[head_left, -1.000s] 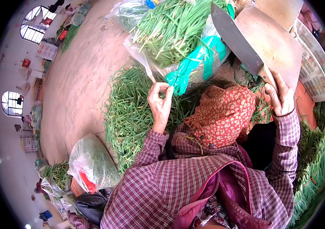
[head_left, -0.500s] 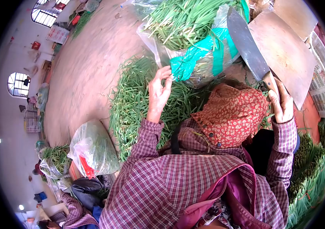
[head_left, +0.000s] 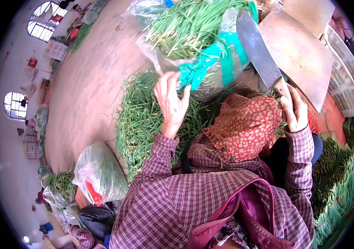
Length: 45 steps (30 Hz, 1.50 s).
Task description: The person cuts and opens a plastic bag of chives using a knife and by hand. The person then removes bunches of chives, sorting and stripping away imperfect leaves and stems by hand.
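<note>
My right hand is closed around the wooden handle of a broad-bladed knife, its blade pointing up and away from me. My left hand has its thumb and fingers apart at the near left end of a clear plastic bag. Teal tape is wrapped on that bag, close to my fingertips; whether they touch it is hard to make out. Long green stalks lie on top of the bag. A heap of cut green leaves spreads below my left hand.
A flat brown board lies beyond the blade, with a white plastic crate to its right. Bundled green stalks stand at my right side. A filled clear bag sits on the left; another person's sleeve shows at lower left.
My left hand's fingers have spread and shifted slightly left at the taped end. The knife stays in my right hand. The view has shifted a little.
</note>
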Motion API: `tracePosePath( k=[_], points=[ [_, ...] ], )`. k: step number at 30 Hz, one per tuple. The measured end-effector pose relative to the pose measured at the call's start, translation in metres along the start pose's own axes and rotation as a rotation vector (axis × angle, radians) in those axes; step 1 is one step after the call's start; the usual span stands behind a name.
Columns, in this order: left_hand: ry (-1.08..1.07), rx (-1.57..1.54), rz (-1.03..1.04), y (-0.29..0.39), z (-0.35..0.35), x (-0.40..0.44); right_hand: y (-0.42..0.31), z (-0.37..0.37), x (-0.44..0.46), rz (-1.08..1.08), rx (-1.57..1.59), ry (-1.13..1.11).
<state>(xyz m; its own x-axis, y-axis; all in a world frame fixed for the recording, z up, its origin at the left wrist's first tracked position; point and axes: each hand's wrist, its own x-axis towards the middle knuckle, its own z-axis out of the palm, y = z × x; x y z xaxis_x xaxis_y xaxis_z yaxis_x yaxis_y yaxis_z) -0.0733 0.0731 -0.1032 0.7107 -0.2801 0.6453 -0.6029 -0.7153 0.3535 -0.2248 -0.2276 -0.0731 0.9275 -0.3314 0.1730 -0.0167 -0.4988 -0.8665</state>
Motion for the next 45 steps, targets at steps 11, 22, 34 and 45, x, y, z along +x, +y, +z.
tracePosePath(
  k=[11,22,34,45],
  points=[
    [-0.256,-0.141,0.363,0.015,0.062,0.035,0.010,-0.016,-0.001,0.066,0.037,0.080],
    [-0.194,-0.272,0.262,0.042,0.035,-0.013,0.019,-0.014,0.001,-0.029,0.059,0.138],
    [-0.374,-0.254,0.172,0.036,-0.022,-0.074,0.022,-0.010,0.002,0.203,0.159,0.082],
    [-0.446,-0.201,0.175,0.025,-0.036,-0.100,0.029,-0.002,0.000,0.032,0.205,0.222]
  ],
)
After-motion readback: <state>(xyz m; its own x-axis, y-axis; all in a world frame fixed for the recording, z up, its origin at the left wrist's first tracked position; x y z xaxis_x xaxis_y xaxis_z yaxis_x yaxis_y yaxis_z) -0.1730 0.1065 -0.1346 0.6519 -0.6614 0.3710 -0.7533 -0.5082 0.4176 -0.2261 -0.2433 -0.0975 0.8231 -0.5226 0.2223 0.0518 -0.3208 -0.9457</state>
